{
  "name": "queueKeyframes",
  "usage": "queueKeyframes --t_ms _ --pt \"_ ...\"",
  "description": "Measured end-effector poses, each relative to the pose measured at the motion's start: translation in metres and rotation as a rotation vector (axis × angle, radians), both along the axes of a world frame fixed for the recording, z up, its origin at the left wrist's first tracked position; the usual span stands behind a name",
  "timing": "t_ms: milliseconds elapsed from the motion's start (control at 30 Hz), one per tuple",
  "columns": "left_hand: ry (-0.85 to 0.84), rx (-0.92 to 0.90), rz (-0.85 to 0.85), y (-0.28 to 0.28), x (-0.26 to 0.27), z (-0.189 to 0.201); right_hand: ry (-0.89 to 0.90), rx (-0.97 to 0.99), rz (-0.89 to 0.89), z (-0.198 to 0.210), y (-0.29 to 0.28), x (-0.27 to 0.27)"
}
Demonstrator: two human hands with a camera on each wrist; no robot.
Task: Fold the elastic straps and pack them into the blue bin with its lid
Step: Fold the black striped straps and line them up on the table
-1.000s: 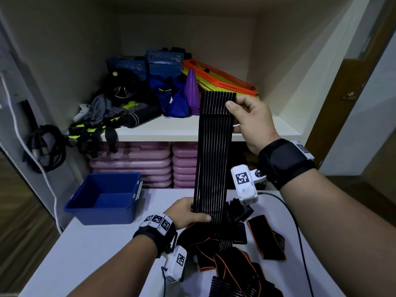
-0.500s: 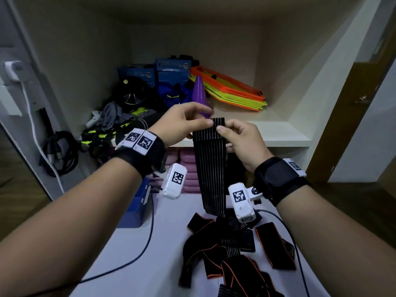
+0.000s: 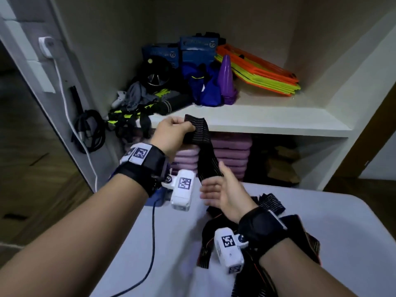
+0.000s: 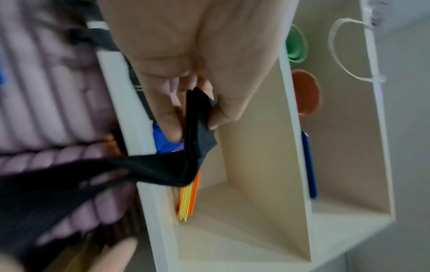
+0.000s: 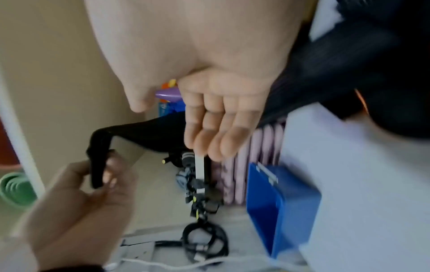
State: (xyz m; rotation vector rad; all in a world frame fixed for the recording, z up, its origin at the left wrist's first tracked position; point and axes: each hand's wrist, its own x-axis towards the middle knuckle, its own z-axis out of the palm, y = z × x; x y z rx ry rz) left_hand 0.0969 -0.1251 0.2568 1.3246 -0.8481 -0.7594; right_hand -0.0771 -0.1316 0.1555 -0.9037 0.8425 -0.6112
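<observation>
I have the left hand (image 3: 173, 133) raised in front of the shelf edge, thumb and fingers pinched on the top end of a black elastic strap (image 3: 202, 144). The left wrist view shows that pinch plainly: the thumb on one side, the fingers (image 4: 167, 117) on the other, the doubled fabric bunched between them. From that grip the strap hangs down and toward my right hand (image 3: 222, 189), which sits lower and nearer to me. I keep the right hand flat, fingers straight and together, palm turned toward the left; the strap's lower end meets it at the base of the thumb, lying against the hand rather than gripped. In the right wrist view the straight fingers (image 5: 209, 132) cross in front of the strap. Under the right wrist, the remaining straps (image 3: 278, 228) lie heaped on the white table (image 3: 342, 232). The blue bin (image 5: 281, 206) stands open on the table below my left wrist, its lid out of sight.
</observation>
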Motion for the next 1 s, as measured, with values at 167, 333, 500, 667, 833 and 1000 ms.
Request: queueKeyframes --t_ms 167,333,500,667,833,1000 --pt "0.313 0.165 -0.014 0.029 -0.012 -0.069 -0.274 0.195 -0.006 0.013 -0.017 0.04" --pt "0.461 0.259 -0.048 0.058 -0.01 -0.115 -0.107 0.247 -0.012 -0.007 -0.033 0.059" --pt "0.432 0.346 -0.149 0.087 -0.007 -0.164 0.038 0.273 0.011 -0.054 -0.055 0.086" --pt "0.425 0.478 -0.133 0.113 -0.006 -0.217 0.205 0.228 -0.006 -0.107 -0.076 0.111" --pt "0.26 0.654 -0.173 0.14 -0.002 -0.273 0.311 0.154 -0.085 -0.153 -0.108 0.134" --pt "0.192 0.749 -0.206 0.161 0.001 -0.318 0.352 0.087 -0.186 -0.204 -0.149 0.154"
